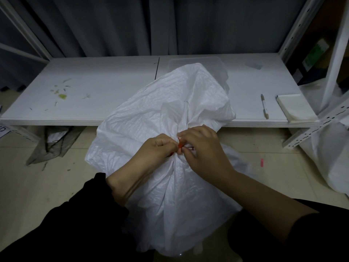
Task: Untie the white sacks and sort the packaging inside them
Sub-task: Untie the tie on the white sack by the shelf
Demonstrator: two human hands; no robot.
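Observation:
A large white woven sack (pixel 151 118) stands on the floor in front of me, its loose top flopped forward over the edge of the low white shelf (pixel 94 103). A red tie (pixel 180 143) cinches the sack's neck. My left hand (pixel 156 148) pinches the tie from the left. My right hand (pixel 200 146) pinches it from the right, fingertips touching the knot. Most of the tie is hidden under my fingers. The sack's contents are not visible.
A clear plastic tub (pixel 196 61) sits behind the sack on the shelf. A pen (pixel 264 108) and a white pad (pixel 294 107) lie at the shelf's right end. Another white sack (pixel 328 154) leans by the right rack. A grey bag (pixel 54 142) lies under the shelf.

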